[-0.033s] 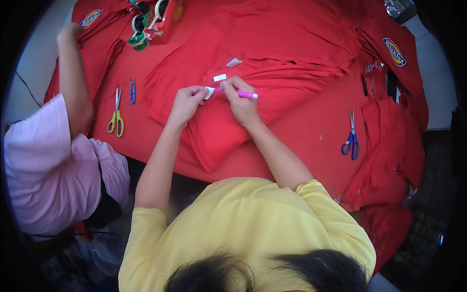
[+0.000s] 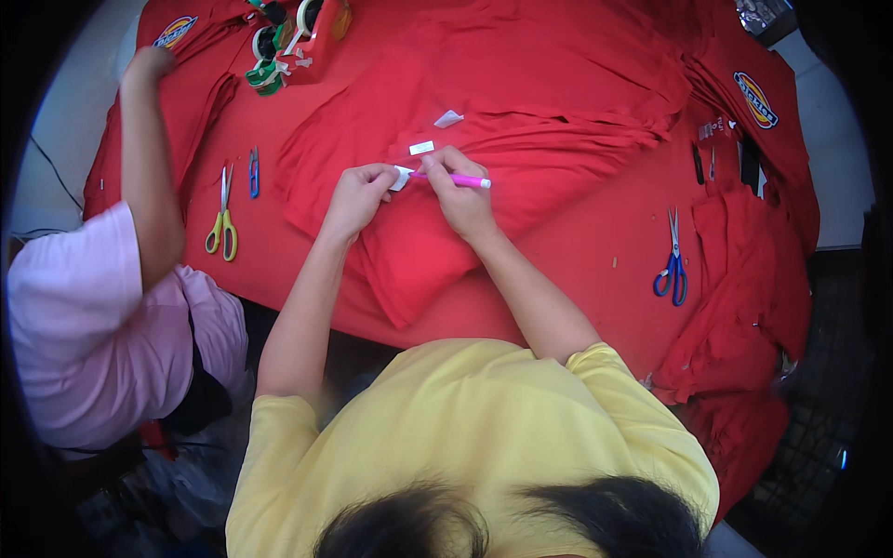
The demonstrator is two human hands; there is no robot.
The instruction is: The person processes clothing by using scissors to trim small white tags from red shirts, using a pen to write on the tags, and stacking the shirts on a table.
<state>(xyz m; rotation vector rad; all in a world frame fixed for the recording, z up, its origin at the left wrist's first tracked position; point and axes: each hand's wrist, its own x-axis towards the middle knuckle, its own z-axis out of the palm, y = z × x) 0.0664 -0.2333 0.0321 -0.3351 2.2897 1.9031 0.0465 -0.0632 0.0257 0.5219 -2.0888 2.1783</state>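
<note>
A red garment (image 2: 400, 251) lies spread in front of me on the table. My left hand (image 2: 356, 197) is closed, thumb and fingers pinching a small white label (image 2: 402, 178) on the cloth. From the right, my right hand (image 2: 460, 197) grips a slim pink pen-like tool (image 2: 473, 181) with a pale end. Its thin tip points at the label in my left hand; whether it touches cannot be seen. Just beyond my fingers sits another white label (image 2: 421, 148), and a folded white tag (image 2: 448, 118) rests farther up the garment.
To the left lie yellow-handled scissors (image 2: 223, 223) and small blue snips (image 2: 254, 173); blue-handled scissors (image 2: 672, 270) are at right. A red tape dispenser (image 2: 321, 42) stands far left. More red garments (image 2: 735, 279) pile up right. A person in pink (image 2: 102, 325) sits close at left.
My hands, the label and the pink tool look almost unmoved. The neighbouring person's raised arm has shifted slightly to the right.
</note>
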